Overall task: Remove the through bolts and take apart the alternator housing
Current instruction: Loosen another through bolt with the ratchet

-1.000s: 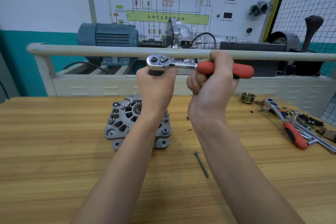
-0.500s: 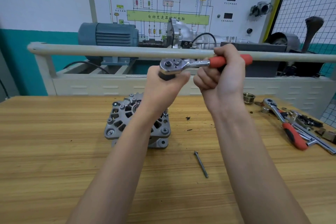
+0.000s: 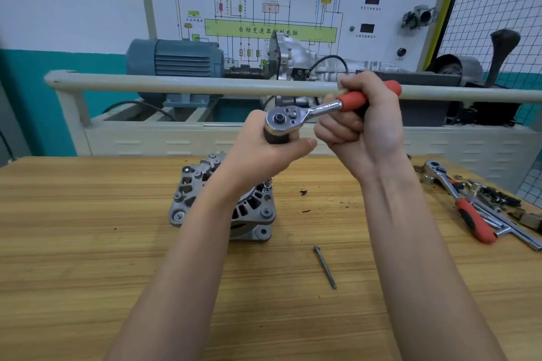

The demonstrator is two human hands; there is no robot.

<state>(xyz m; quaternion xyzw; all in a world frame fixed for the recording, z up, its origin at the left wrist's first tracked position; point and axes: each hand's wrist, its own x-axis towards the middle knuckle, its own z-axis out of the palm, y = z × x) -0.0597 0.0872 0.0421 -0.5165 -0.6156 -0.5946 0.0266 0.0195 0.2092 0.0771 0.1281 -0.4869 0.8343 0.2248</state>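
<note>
Fingers of the right hand [image 3: 363,126] curl round the ratchet [image 3: 316,110] handle; left hand [image 3: 264,152] grips its socket; alternator [image 3: 223,199] rests on the bench [image 3: 88,243], loose bolt [image 3: 325,267] nearer, right.

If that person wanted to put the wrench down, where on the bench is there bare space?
Bare wood lies left of the alternator, and along the near edge of the table below the loose bolt. The far right is crowded: a second ratchet and small parts.

Wooden workbench [image 3: 88,272] before a white-and-teal wall [image 3: 58,23].
</note>
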